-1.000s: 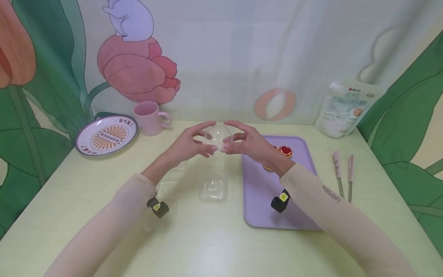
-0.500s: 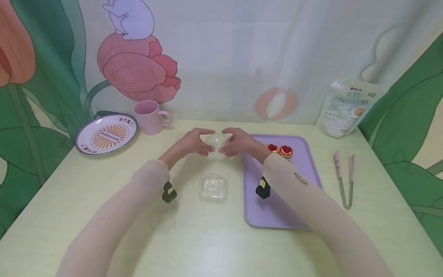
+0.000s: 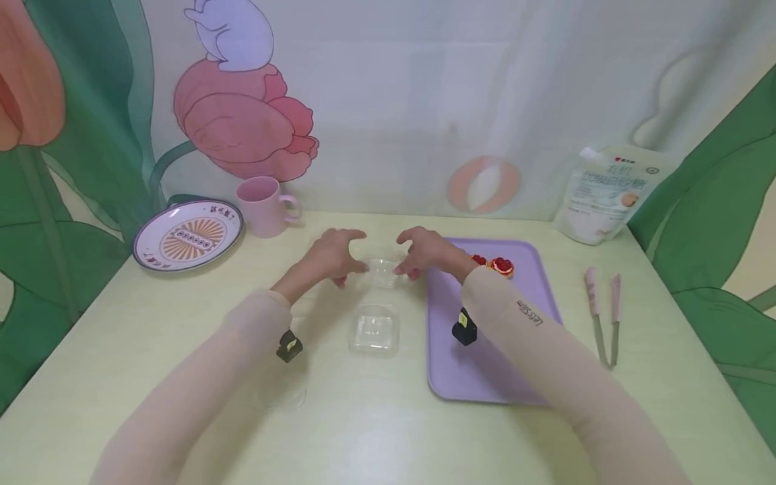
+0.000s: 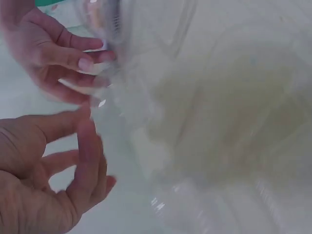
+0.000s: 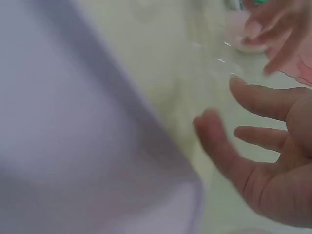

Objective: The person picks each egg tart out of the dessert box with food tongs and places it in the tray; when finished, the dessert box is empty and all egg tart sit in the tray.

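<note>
A small clear plastic box (image 3: 383, 272) sits on the table between my two hands, behind a second clear plastic box (image 3: 374, 330). To its left is my left hand (image 3: 332, 254), fingers and thumb apart with nothing held between them. My right hand (image 3: 426, 250) is at the right side of the same box, its thumb tip close to the rim; whether it touches I cannot tell. The right wrist view shows the right fingers (image 5: 258, 100) spread and holding nothing. In the left wrist view the boxes are blurred.
A purple tray (image 3: 479, 377) with small red-topped tarts (image 3: 502, 267) lies to the right, partly under my right arm. Tongs (image 3: 597, 323) lie beyond it, near a white pouch (image 3: 606, 199). A pink mug (image 3: 261, 207) and a plate (image 3: 188, 237) stand back left. Another clear piece (image 3: 281, 394) lies front left.
Both hands have lowered the clear box to the table behind the other one. Their fingers have parted from it, the left hand moving slightly left and the right hand slightly right.
</note>
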The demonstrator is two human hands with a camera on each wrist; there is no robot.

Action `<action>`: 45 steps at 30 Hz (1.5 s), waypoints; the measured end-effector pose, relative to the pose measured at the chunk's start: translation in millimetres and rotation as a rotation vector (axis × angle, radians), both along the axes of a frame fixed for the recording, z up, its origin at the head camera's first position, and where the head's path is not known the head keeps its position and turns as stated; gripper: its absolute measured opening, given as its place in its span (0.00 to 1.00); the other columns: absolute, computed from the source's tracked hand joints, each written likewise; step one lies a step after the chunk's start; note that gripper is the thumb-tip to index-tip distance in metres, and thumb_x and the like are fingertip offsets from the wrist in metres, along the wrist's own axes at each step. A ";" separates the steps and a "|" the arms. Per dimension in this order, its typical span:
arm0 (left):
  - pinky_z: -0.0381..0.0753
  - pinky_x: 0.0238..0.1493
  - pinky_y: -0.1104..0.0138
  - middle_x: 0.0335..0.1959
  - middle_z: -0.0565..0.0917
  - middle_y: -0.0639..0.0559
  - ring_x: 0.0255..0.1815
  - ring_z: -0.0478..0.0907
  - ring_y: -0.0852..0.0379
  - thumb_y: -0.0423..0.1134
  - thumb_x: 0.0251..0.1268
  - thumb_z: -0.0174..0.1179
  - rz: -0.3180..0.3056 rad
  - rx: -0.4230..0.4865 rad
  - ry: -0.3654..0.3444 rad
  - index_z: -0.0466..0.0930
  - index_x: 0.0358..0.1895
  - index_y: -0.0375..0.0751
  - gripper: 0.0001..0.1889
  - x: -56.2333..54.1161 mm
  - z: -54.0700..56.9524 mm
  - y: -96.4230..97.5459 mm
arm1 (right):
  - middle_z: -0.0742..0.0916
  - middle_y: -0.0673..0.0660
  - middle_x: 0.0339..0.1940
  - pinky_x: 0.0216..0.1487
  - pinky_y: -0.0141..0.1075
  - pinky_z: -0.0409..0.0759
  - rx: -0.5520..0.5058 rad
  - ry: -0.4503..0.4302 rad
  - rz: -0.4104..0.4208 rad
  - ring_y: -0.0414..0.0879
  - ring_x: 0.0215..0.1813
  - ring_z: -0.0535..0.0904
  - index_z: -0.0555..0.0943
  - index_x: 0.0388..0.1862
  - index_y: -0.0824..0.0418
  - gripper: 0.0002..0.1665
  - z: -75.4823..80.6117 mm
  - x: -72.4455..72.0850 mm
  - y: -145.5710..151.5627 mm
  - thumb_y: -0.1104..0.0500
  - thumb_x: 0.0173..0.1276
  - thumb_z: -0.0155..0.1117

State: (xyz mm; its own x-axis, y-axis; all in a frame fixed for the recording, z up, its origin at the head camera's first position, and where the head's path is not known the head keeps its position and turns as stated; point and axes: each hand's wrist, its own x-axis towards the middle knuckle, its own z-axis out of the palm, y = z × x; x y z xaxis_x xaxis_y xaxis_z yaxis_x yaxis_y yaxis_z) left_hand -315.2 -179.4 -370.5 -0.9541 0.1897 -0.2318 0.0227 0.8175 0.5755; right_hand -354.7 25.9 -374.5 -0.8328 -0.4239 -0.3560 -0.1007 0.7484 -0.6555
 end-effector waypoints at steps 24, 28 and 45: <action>0.67 0.69 0.41 0.72 0.59 0.23 0.68 0.67 0.26 0.42 0.62 0.69 -0.168 0.033 -0.081 0.51 0.78 0.37 0.46 22.8 -18.6 -126.8 | 0.60 0.52 0.83 0.78 0.53 0.59 0.283 0.127 0.212 0.52 0.83 0.52 0.56 0.81 0.49 0.43 8.2 -40.8 -113.3 0.47 0.72 0.62; 0.70 0.67 0.44 0.70 0.60 0.24 0.66 0.70 0.30 0.44 0.62 0.69 -0.158 0.009 -0.093 0.50 0.79 0.40 0.47 19.4 -24.6 -123.3 | 0.62 0.53 0.82 0.75 0.54 0.64 0.319 0.137 0.201 0.53 0.81 0.57 0.59 0.80 0.48 0.43 3.2 -40.4 -127.8 0.47 0.70 0.64; 0.71 0.67 0.47 0.69 0.67 0.29 0.71 0.66 0.36 0.47 0.61 0.70 -0.104 0.012 -0.100 0.53 0.78 0.44 0.46 13.6 -34.1 -121.0 | 0.68 0.55 0.78 0.75 0.55 0.64 0.339 0.143 0.243 0.53 0.79 0.62 0.55 0.81 0.48 0.47 -12.0 -39.4 -148.5 0.53 0.68 0.68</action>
